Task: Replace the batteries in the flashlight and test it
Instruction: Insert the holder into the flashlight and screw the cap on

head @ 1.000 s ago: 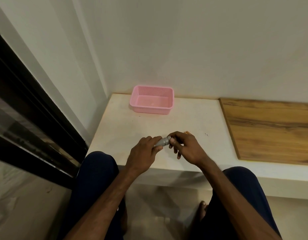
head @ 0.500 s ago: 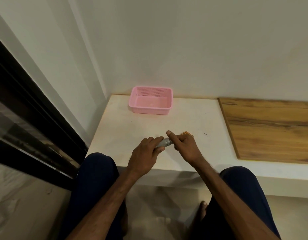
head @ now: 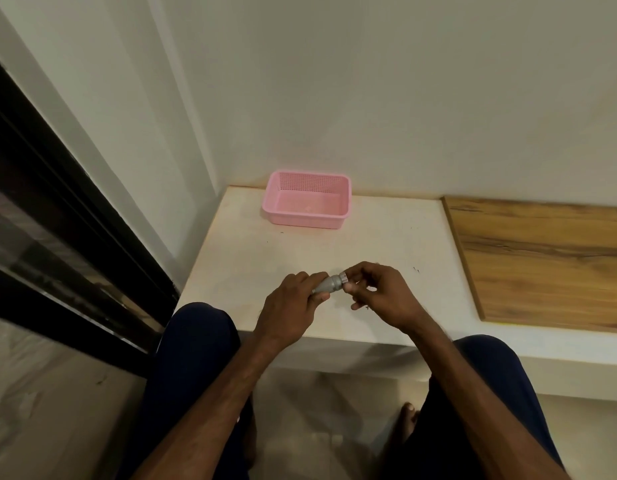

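Holding the flashlight (head: 329,284) in both hands, you have it just above the desk (head: 251,258), near the front edge. Your left hand (head: 293,306) has its fingers curled round the grey body. Your right hand (head: 380,296) pinches the ribbed end (head: 343,279) between thumb and fingertips, the other fingers loosely bent. That looks like the twisting step at the cap, but you could be unscrewing it or tightening it, and the view does not settle which. No loose batteries show on the desk, and whether any lie in the pink basket (head: 307,221) at the back is too faint to tell. No beam shows, so I judge the test is not yet done. No brand, label or writing can be read on the flashlight, the basket or the wooden board (head: 542,258) to your right
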